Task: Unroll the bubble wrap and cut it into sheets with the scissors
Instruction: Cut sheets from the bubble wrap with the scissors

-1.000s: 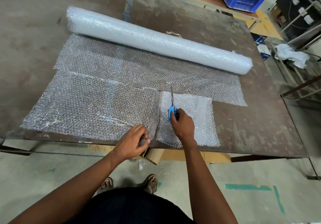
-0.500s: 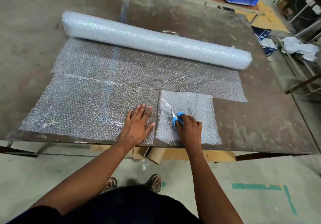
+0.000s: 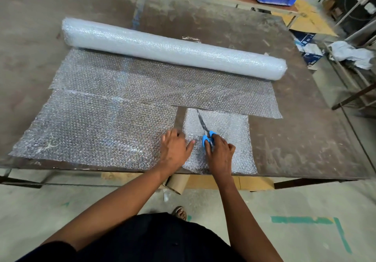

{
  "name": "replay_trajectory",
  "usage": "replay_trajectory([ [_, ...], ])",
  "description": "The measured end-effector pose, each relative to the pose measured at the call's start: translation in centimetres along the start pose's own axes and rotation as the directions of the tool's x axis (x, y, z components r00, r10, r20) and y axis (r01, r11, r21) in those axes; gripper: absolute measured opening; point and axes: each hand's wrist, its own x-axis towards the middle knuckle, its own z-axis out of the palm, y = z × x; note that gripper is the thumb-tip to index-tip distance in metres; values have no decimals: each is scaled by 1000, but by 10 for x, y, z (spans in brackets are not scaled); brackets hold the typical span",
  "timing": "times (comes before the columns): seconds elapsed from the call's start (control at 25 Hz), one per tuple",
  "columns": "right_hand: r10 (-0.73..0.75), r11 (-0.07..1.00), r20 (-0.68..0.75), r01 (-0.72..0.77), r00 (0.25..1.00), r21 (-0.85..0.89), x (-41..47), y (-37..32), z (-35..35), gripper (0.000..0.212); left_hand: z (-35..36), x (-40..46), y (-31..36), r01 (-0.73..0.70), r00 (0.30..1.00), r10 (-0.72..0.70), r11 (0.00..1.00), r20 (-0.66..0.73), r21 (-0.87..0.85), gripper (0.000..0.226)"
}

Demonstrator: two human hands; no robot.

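Both forearms (image 3: 126,198) are bare, no sleeves showing past the elbows. The person wears a dark navy, near-black garment (image 3: 158,239) over the torso, and a brown sandal (image 3: 180,212) at 12 o'clock from it.

Bubble wrap roll (image 3: 173,48): thick, translucent white, lying across the far side, well beyond the fingers. Unrolled bubble wrap (image 3: 126,91): flat, extending from the roll to the near edge. Cut sheet (image 3: 227,139): small rectangle, flat under the right-hand fingers. Scissors (image 3: 205,131): blue handles in those fingers, blades closed, pointing away.
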Motion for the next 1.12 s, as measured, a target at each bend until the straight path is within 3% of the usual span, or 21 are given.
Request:
replay_trajectory([
  [0.08, 7, 1000, 15, -7, 1000, 30, -2, -3, 1, 33, -1, 1, 22, 177, 983, -172, 980, 63, -93, 64],
  [0.16, 5, 1000, 7, -5, 1000, 29, -4, -5, 2, 32, -7, 2, 35, 363, 930, -328, 887, 164, -284, 71],
  [0.24, 15, 999, 2, -15, 1000, 43, -3, -9, 2, 30, -6, 7, 35, 464, 885, -392, 780, 250, -420, 57],
  [0.36, 61, 995, -14, -60, 998, 79, -2, -17, -1, 31, -1, 16, 29, 450, 889, -270, 670, 370, -591, 24],
  [0.4, 81, 992, -18, -79, 997, 94, -1, -20, -2, 30, -5, 15, 28, 443, 892, -209, 582, 401, -682, 22],
  [0.48, 108, 985, -24, -104, 994, 140, -2, -27, -1, 27, -14, 17, 26, 423, 904, -142, 423, 402, -801, 39],
  [0.56, 133, 974, -67, -118, 989, 196, -3, -40, 0, 23, -28, 18, 23, 419, 905, -72, 332, 420, -845, 41],
  [0.64, 161, 966, -107, -134, 981, 220, -5, -61, 3, 21, -46, 16, 15, 451, 889, -47, 255, 455, -855, 14],
  [0.76, 183, 963, -129, -151, 975, 224, -13, -103, 11, 24, -61, 14, -15, 452, 891, -51, 214, 452, -866, 3],
  [0.84, 166, 972, -132, -140, 977, 189, -15, -138, 16, 24, -67, 14, -48, 455, 890, -58, 146, 452, -878, 20],
  [0.96, 88, 992, -164, -71, 982, 106, -20, -187, 24, 26, -70, 17, -101, 445, 895, -27, 93, 444, -891, 99],
  [1.0, 67, 995, -160, -54, 985, 87, -21, -201, 27, 26, -76, 14, -113, 442, 897, -22, 74, 442, -894, 104],
  [1.12, 77, 994, -67, -71, 995, 79, -30, -245, 51, 27, -94, 7, -159, 474, 880, -70, 79, 470, -877, 75],
])
